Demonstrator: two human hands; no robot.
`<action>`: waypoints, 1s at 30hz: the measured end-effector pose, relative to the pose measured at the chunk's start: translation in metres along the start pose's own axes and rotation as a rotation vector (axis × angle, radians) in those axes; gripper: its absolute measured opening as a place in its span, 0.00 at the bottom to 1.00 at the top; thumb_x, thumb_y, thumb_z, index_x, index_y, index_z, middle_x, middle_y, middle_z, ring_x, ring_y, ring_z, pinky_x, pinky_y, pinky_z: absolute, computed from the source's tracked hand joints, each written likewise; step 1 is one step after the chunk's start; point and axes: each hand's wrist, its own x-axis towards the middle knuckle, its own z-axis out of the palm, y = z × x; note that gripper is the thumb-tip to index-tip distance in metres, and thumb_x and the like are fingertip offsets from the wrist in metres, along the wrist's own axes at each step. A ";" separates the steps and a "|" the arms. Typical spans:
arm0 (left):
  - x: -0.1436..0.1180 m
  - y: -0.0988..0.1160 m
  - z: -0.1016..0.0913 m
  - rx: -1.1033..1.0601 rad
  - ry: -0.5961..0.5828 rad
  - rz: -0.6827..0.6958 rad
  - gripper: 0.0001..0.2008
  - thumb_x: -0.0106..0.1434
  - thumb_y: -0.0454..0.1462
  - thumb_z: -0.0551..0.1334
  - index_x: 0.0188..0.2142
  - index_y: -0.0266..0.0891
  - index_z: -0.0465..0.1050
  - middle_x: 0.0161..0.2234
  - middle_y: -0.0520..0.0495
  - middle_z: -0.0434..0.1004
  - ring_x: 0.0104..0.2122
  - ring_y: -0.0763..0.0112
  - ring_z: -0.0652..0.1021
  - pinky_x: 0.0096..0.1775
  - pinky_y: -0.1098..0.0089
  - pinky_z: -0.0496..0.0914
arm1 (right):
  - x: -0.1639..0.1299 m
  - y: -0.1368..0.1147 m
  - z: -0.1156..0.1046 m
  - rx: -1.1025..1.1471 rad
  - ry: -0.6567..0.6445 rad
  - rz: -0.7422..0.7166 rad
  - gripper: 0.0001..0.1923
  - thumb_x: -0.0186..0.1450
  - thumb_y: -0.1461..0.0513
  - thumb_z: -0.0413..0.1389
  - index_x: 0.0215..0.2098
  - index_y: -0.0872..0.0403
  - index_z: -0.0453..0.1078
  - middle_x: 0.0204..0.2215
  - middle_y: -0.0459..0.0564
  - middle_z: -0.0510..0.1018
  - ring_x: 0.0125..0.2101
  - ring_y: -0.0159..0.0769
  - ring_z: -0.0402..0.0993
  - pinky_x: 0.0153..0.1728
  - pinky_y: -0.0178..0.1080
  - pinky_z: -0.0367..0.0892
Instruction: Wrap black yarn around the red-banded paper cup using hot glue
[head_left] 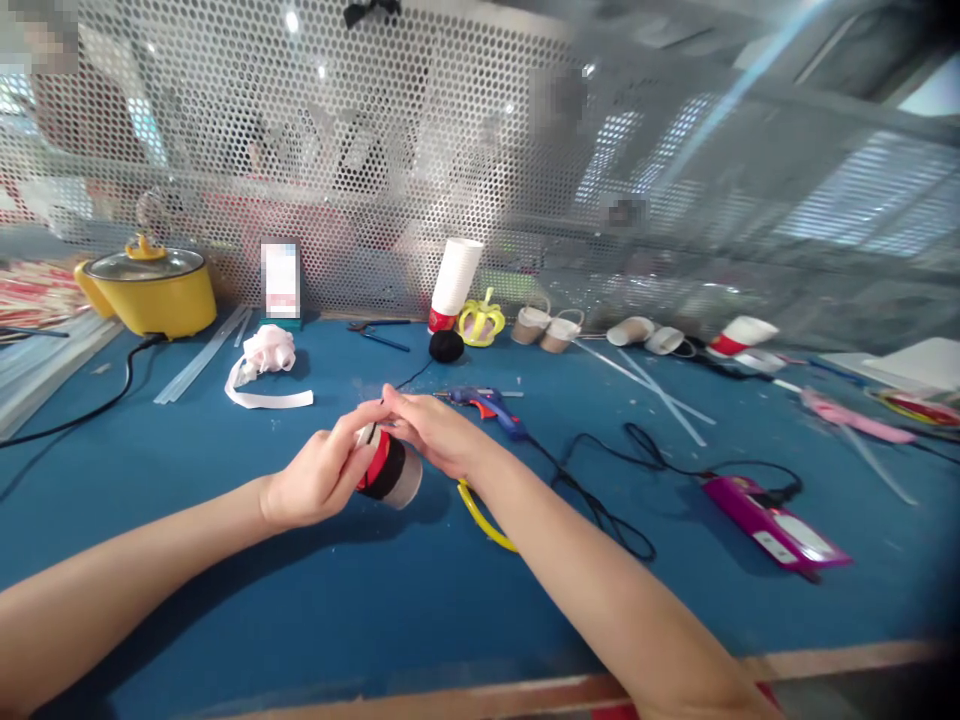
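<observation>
My left hand (319, 475) is closed around a paper cup (405, 480) tipped on its side above the blue table. Black yarn is wound in a band around the cup's red and white wall. Fingers bent, my right hand (431, 425) meets the left fingertips at the cup's far side and pinches the black yarn (412, 379). That strand runs back to a black yarn ball (446, 347) on the table. Just right of the hands lies a blue glue gun (487, 402). Part of a yellow curved strip (484, 520) shows beside my right forearm.
Along the mesh screen (337, 150) stand a yellow electric pot (169, 295), a phone (281, 280), stacked paper cups (457, 275), a yellow crown-like basket (481, 322) and small baskets (531, 322). White ribbon (270, 350) lies left; a purple power strip (776, 525) with black cords lies right.
</observation>
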 end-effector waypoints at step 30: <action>0.004 0.009 -0.001 -0.184 -0.002 -0.239 0.20 0.67 0.37 0.46 0.57 0.35 0.51 0.16 0.61 0.54 0.15 0.81 0.57 0.19 0.77 0.55 | -0.012 -0.008 -0.008 -0.479 0.387 -0.213 0.14 0.60 0.54 0.49 0.24 0.55 0.65 0.19 0.42 0.64 0.22 0.29 0.58 0.25 0.34 0.54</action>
